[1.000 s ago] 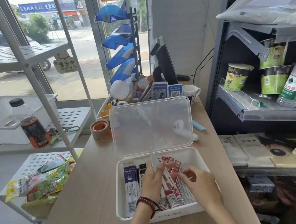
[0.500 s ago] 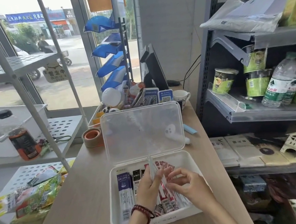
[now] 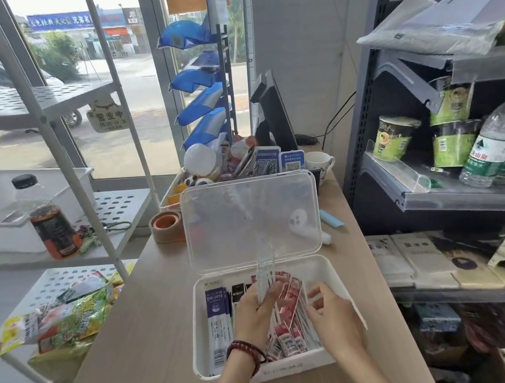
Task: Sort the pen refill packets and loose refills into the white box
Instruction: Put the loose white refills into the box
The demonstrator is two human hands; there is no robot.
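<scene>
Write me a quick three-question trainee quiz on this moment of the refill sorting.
1. True or false: the clear lid of the white box stands open.
2. The left hand: A lies idle; B grips a bundle of loose refills, held upright; C is out of view.
3. Fill in: the blue packets lie along the box's ___ wall.
Key: 1 true; 2 B; 3 left.
</scene>
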